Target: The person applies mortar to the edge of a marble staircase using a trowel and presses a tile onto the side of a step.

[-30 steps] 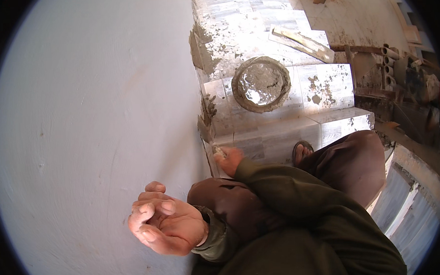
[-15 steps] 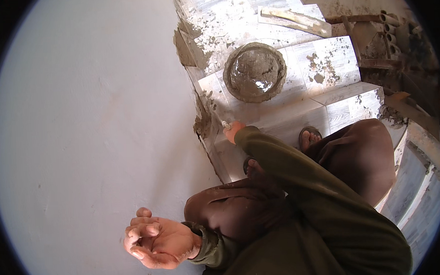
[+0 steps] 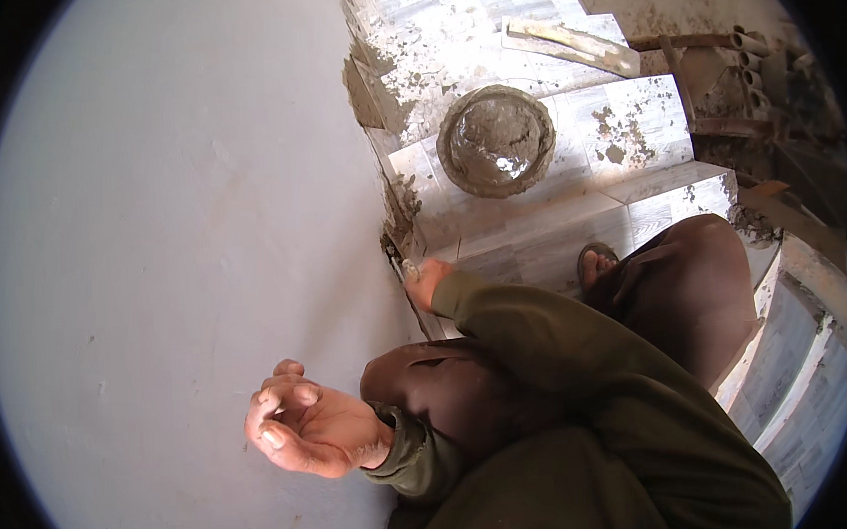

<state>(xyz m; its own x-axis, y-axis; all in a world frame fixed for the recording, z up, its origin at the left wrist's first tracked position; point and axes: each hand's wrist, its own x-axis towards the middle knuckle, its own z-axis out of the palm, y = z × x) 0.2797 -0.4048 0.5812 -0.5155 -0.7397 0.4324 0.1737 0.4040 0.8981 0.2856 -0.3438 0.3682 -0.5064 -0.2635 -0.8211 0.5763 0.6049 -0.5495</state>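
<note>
My left hand [image 3: 315,425] is raised in front of the pale wall, palm up, its fingers loosely curled and apart with nothing in them. Down by the joint between the wall [image 3: 186,228] and the stairs, my right hand [image 3: 431,285] is closed around the pale, smeared handle [image 3: 410,270] of a small tool. The tool's working end is hard to make out against the wall edge. Beyond that hand, a round, mortar-crusted pan [image 3: 444,160] of wet grey mortar [image 3: 503,133] rests on a tiled step.
Wood-look tiled steps [image 3: 639,113] are spattered with mortar. A dirty board strip [image 3: 575,45] lies on a farther step. Rough mortar edges the wall's foot [image 3: 397,204]. Pipes [image 3: 750,66] and debris sit beyond the stairs at right. My sandalled foot [image 3: 595,262] stands on a step.
My right hand has come nearer and to the left, closer to the wall, with the tool still in it. My left hand has risen slightly in the view.
</note>
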